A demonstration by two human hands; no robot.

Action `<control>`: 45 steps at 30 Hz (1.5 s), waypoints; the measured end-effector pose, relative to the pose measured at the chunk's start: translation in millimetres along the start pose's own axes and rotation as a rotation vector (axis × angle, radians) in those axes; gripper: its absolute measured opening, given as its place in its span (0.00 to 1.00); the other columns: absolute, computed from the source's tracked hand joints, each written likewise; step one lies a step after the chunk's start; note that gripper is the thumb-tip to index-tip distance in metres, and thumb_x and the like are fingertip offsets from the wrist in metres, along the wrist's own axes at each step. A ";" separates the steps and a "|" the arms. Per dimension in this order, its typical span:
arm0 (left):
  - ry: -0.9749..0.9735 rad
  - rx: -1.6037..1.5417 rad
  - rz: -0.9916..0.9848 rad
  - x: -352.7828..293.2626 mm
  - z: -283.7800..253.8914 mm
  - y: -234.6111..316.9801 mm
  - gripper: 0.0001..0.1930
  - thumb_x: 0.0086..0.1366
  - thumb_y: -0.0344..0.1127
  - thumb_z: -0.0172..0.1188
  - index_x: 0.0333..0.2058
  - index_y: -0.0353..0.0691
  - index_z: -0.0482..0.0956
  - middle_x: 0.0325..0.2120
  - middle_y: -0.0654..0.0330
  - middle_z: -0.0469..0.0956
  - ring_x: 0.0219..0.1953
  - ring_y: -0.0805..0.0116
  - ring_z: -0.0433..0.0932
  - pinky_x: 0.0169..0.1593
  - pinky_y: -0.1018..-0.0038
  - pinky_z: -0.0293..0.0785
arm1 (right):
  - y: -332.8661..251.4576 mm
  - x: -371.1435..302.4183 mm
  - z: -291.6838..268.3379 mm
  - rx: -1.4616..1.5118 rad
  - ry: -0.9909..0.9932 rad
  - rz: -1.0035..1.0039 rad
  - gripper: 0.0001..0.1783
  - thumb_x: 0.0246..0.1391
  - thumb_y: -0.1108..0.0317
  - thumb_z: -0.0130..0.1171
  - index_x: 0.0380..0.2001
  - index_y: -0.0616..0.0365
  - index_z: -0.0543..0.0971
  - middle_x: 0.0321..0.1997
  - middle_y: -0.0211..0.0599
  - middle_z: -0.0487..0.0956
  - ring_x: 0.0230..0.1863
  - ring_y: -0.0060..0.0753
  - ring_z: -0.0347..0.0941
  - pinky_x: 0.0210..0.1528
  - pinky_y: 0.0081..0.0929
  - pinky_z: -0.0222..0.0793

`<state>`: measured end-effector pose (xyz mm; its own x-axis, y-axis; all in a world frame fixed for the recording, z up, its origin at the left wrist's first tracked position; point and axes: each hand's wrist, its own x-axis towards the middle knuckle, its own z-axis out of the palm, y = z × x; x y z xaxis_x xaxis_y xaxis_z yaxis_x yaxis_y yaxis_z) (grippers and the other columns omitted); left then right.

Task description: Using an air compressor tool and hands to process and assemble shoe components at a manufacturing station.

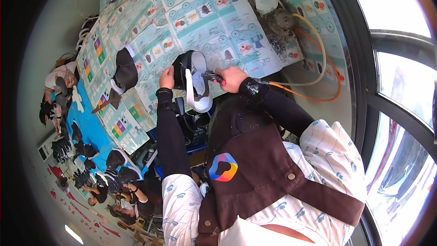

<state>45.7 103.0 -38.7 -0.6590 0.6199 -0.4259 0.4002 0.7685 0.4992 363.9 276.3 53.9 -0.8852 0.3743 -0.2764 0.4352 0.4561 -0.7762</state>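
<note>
A black shoe with a white rim and pale grey lining (180,72) stands at the table's near edge, its opening toward my right hand. My left hand (167,78) grips its left side, fingers partly hidden behind it. In my right hand (233,79) is a black tool with red ends (213,77), its front end at the shoe's pale inner side. Whether the tool touches the lining, I cannot tell. Left of my left hand lies a second black shoe with white edges (126,70). Beside that one is a dark flat blade with a reddish-brown handle (108,102).
Printed sheets cover the table (200,27). An orange hose (340,82) and a pale yellow tube (321,41) loop on the right, near a grimy round metal container (283,19). A window (400,82) is on my right. Farther left, people work around a blue table (93,123) with several dark shoes.
</note>
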 end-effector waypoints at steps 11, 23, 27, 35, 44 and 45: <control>0.042 -0.021 0.024 1.6 2.5 -3.8 0.25 0.74 0.56 0.50 0.44 0.38 0.82 0.41 0.44 0.82 0.45 0.41 0.78 0.49 0.57 0.72 | 4.0 -2.0 10.3 0.010 0.025 -0.003 0.15 0.47 0.65 0.56 0.39 0.55 0.79 0.26 0.57 0.80 0.32 0.64 0.79 0.37 0.58 0.74; 0.025 -0.006 0.019 -6.5 -0.6 2.1 0.25 0.74 0.56 0.50 0.43 0.38 0.82 0.38 0.45 0.82 0.43 0.41 0.79 0.47 0.57 0.72 | 4.7 -4.3 5.1 0.023 0.006 0.015 0.16 0.47 0.65 0.56 0.41 0.57 0.80 0.26 0.56 0.80 0.32 0.65 0.78 0.38 0.57 0.74; 0.042 -0.033 0.017 -9.0 -1.1 1.5 0.25 0.73 0.57 0.50 0.44 0.39 0.82 0.38 0.46 0.82 0.42 0.41 0.79 0.47 0.58 0.73 | 5.7 -6.1 7.5 0.020 0.033 0.019 0.17 0.47 0.64 0.57 0.41 0.57 0.80 0.26 0.56 0.81 0.32 0.64 0.79 0.39 0.57 0.75; 0.069 -0.042 0.015 -14.2 -1.5 7.7 0.25 0.73 0.57 0.50 0.42 0.39 0.82 0.36 0.46 0.82 0.41 0.42 0.79 0.46 0.58 0.73 | 10.3 -4.8 12.5 0.019 0.026 0.031 0.13 0.47 0.65 0.56 0.35 0.59 0.79 0.27 0.57 0.80 0.33 0.65 0.79 0.39 0.57 0.74; 0.118 -0.049 0.108 -34.2 0.6 -6.0 0.20 0.73 0.52 0.54 0.40 0.39 0.81 0.30 0.50 0.81 0.33 0.49 0.79 0.40 0.63 0.72 | 14.6 -2.2 18.9 0.142 -0.058 0.039 0.14 0.50 0.64 0.55 0.38 0.57 0.82 0.33 0.58 0.82 0.39 0.67 0.78 0.44 0.56 0.73; 0.096 -0.087 0.087 -35.3 1.5 -9.3 0.19 0.73 0.51 0.54 0.40 0.39 0.81 0.29 0.50 0.80 0.32 0.50 0.78 0.39 0.63 0.72 | 15.0 -2.2 18.6 0.153 -0.061 0.021 0.14 0.50 0.64 0.55 0.38 0.57 0.82 0.33 0.58 0.82 0.39 0.67 0.78 0.44 0.56 0.73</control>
<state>66.1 74.2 -29.5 -0.6837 0.6621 -0.3068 0.4043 0.6937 0.5961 369.3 267.3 32.3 -0.8864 0.3305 -0.3241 0.4280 0.3184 -0.8458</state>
